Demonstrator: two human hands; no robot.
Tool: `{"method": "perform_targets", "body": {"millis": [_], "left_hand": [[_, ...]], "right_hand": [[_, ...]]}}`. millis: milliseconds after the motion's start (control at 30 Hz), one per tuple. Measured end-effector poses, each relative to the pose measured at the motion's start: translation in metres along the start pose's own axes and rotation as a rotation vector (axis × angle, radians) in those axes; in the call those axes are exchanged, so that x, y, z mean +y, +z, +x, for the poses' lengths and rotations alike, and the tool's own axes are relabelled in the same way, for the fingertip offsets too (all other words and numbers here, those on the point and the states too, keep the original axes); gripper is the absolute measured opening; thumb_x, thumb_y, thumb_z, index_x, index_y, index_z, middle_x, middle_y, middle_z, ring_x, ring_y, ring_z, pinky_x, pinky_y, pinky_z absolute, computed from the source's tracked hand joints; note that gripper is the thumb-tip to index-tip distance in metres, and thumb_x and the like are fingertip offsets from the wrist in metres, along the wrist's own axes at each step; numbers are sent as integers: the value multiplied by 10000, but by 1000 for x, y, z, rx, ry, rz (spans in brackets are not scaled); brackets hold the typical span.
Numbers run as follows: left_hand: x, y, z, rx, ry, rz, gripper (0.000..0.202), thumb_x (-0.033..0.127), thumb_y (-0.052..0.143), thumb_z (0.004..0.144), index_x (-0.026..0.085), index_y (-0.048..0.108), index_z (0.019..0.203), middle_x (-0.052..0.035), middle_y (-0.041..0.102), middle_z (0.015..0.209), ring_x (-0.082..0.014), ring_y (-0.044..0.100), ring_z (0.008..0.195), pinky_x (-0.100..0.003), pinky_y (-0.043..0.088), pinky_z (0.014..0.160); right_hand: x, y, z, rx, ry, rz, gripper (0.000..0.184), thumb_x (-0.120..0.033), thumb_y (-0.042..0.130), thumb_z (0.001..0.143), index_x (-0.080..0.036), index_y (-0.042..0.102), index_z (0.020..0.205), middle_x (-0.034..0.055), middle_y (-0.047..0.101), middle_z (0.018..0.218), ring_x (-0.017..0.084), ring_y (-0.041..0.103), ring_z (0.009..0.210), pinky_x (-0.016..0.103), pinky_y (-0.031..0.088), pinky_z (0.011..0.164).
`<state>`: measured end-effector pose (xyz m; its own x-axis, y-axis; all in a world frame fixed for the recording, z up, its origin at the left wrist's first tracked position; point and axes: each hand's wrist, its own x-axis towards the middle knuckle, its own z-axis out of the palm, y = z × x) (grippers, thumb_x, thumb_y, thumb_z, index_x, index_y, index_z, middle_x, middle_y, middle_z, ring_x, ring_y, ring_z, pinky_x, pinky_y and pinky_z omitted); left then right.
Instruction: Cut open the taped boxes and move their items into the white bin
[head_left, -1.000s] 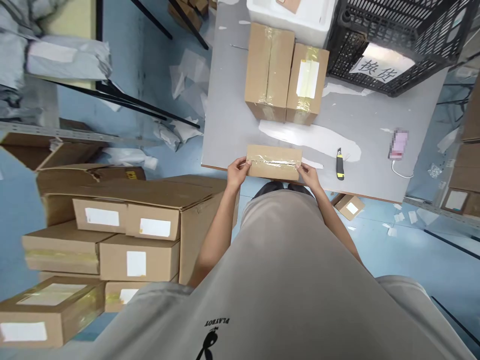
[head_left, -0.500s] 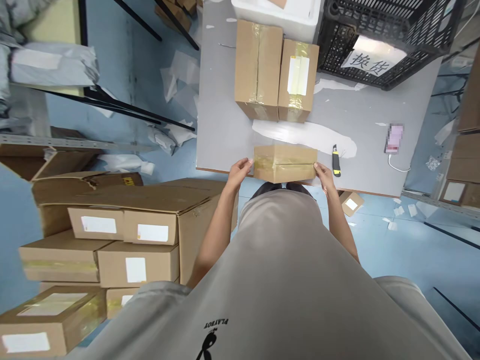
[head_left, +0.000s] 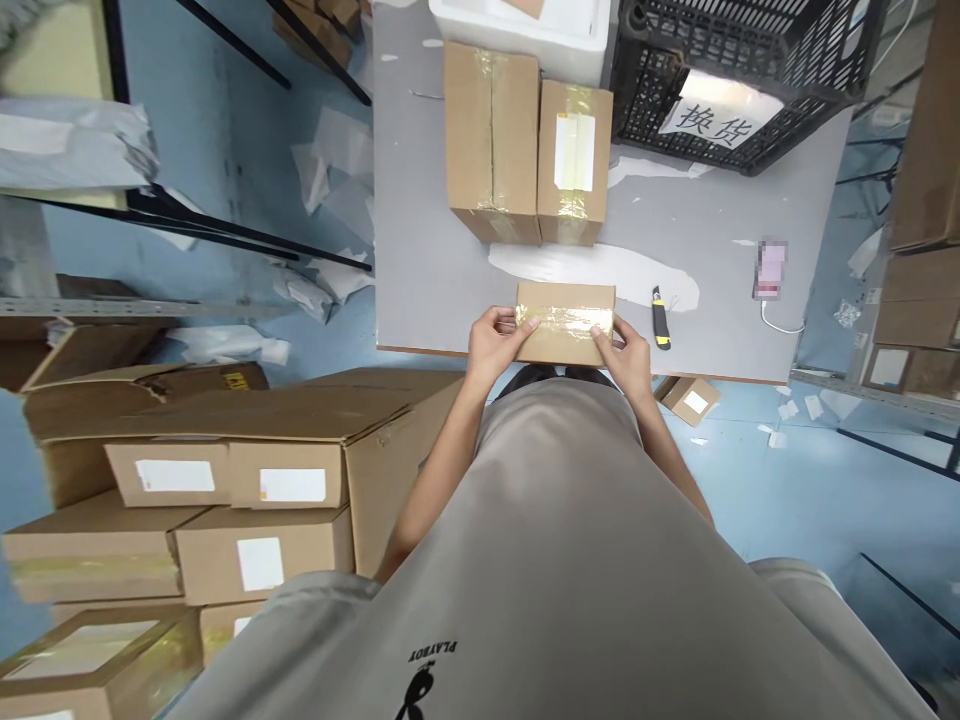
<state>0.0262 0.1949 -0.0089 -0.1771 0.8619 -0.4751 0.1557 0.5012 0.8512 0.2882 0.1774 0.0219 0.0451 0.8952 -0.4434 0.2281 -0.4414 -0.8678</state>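
Note:
A small brown cardboard box (head_left: 566, 348) with shiny clear tape along its middle is at the front edge of the grey table (head_left: 427, 300). My left hand (head_left: 497, 345) grips its left end, the thumb on the taped face and the fingers behind the side. At the right end my right hand (head_left: 624, 352) holds it the same way. A black and yellow box cutter (head_left: 660, 320) lies on the table just right of my right hand. Behind the box stretches a white worn patch (head_left: 592, 265) on the tabletop.
Two taped cartons, a larger one (head_left: 491, 140) and a labelled one (head_left: 576, 165), stand at the back beside a black plastic crate (head_left: 637, 110). A phone (head_left: 770, 268) with a white cable lies at right. Stacked boxes (head_left: 262, 550) fill the floor at left.
The small box has turned so its taped face shows towards me. Both hands have moved inward, from touching its ends to gripping it with thumbs on top.

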Motion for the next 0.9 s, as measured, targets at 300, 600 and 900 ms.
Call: {"method": "perform_targets", "body": {"millis": [300, 600, 900], "left_hand": [[-19, -19, 4, 94, -58, 88, 583, 626, 967, 768, 195, 718, 1071, -130, 815, 1176, -281, 742, 993, -395, 603, 908], [-10, -8, -7, 6, -43, 6, 609, 654, 959, 789, 178, 774, 1121, -136, 826, 1182, -306, 764, 1043, -430, 645, 942], [37, 55, -53, -648, 95, -135, 769, 683, 952, 841, 279, 801, 1477, -117, 640, 1699, -453, 693, 1473, -569, 579, 1250]], "right_hand": [[23, 30, 26, -85, -23, -33, 794, -848, 815, 849, -209, 832, 1320, 134, 844, 1400, 384, 767, 1383, 531, 569, 1263], [34, -2, 27, -116, 35, 125, 796, -840, 892, 772, -222, 847, 1271, 120, 836, 1421, 365, 745, 1408, 543, 541, 1299], [75, -102, 34, 118, 263, 128, 774, -872, 952, 596, -231, 847, 1018, 82, 890, 1065, 300, 828, 1051, 506, 664, 1042]]}}
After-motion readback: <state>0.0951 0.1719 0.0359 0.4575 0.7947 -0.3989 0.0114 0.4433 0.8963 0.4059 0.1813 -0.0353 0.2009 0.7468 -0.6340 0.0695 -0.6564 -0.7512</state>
